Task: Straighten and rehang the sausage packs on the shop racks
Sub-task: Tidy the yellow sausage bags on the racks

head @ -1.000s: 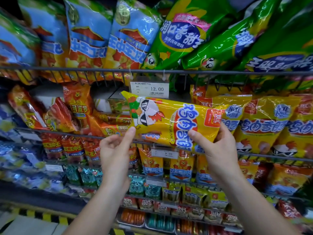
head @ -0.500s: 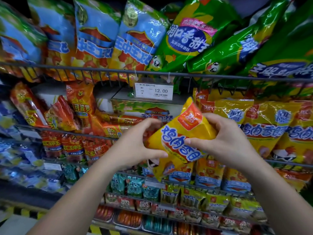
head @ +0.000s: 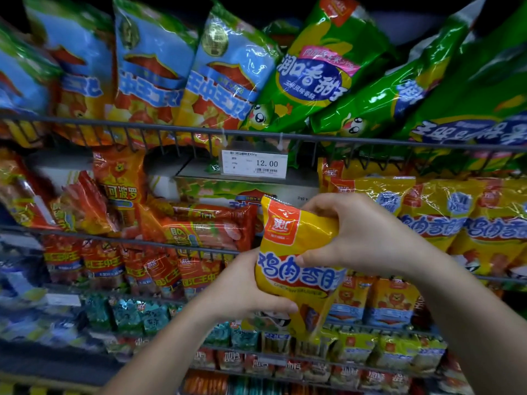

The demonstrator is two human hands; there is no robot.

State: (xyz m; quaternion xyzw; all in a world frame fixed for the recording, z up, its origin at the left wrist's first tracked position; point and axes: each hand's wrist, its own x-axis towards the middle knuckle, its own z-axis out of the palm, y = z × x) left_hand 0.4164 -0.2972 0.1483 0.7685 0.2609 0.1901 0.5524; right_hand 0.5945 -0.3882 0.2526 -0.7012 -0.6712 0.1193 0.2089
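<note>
Your left hand point(head: 242, 289) and right hand point(head: 365, 235) both gripped yellow sausage pack point(head: 285, 280), fingers curled round it, upright, below price tag point(head: 253, 163).

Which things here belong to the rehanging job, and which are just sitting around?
Job: yellow sausage pack, gripped by left hand and right hand; matching yellow packs at right.
Bystanders: blue packs and green packs above; orange packs at left; price tag.
</note>
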